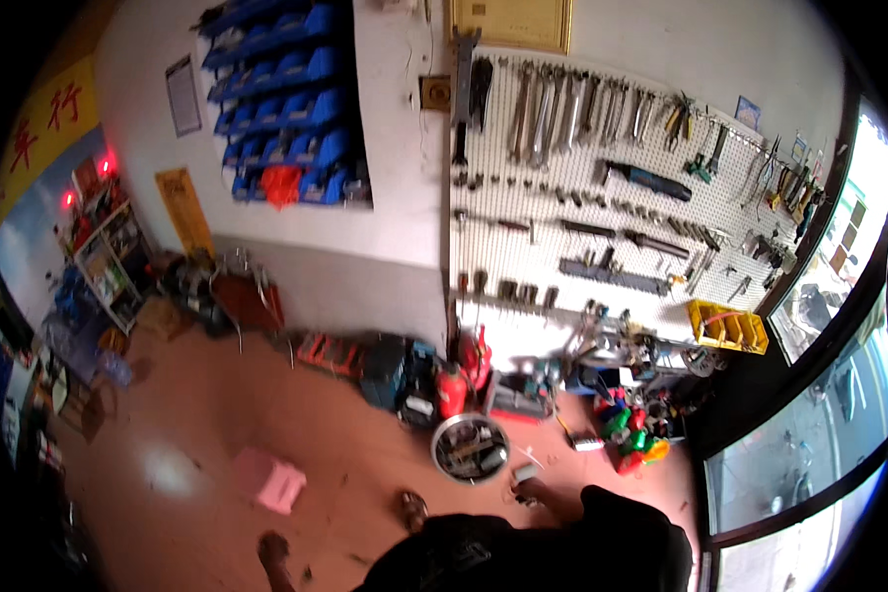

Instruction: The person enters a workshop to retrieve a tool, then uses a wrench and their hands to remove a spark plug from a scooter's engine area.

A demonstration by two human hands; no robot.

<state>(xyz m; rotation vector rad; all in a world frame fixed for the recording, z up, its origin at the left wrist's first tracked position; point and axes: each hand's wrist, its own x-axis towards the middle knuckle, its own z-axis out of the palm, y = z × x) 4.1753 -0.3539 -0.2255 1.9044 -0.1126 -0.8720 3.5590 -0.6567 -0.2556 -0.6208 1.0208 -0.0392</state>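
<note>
My left hand (272, 548) hangs low over the reddish floor, left of my dark-clothed body (533, 553), its fingers curled and whatever they hold, if anything, too small to see. A pink plastic stool (276, 483) stands beyond it. My right hand (531, 490) is at my right, fingers curled around something dark and small that I cannot make out, near a pale object (524, 474). A round metal tray of parts (471, 449) lies just left of and beyond that hand. My shoe (414, 510) shows between the hands.
A wall pegboard (553, 168) holds wrenches and tools; blue bins (281, 64) hang left of it. Below are red extinguishers (452, 390), dark cases (385, 365), a yellow bin (725, 326) and colourful bottles (636, 429). Glass doors (799, 424) line the right, cluttered shelving (109, 266) the left.
</note>
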